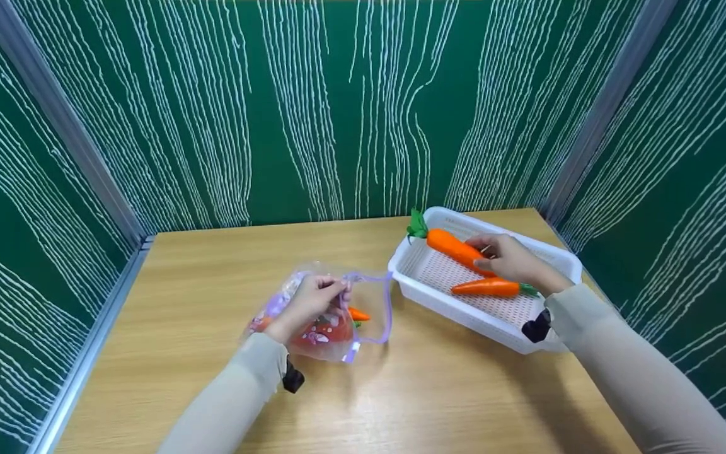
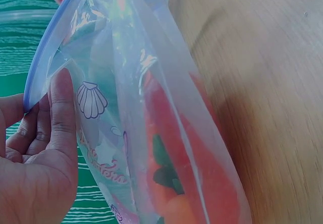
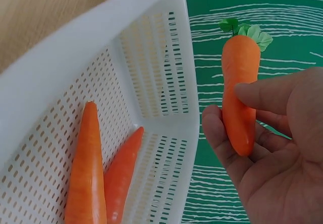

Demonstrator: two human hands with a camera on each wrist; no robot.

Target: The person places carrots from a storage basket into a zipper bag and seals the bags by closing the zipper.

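An orange carrot with green leaves (image 1: 454,247) is gripped between the thumb and fingers of my right hand (image 1: 513,257), raised over the white basket (image 1: 438,304). In the right wrist view, one carrot (image 3: 87,173) and a second, redder-looking carrot (image 3: 122,176) lie on the basket floor. My left hand (image 1: 312,299) pinches the purple-edged mouth of a clear printed plastic bag (image 2: 96,100), holding it apart on the side toward the basket. Inside the bag are an orange carrot (image 1: 358,314) and something red (image 2: 207,158), partly blurred by the plastic.
The wooden table (image 1: 199,277) carries both bag and basket, the basket at the back right. Green panels with white wavy lines (image 1: 363,113) and metal posts (image 1: 609,94) stand around its back and sides.
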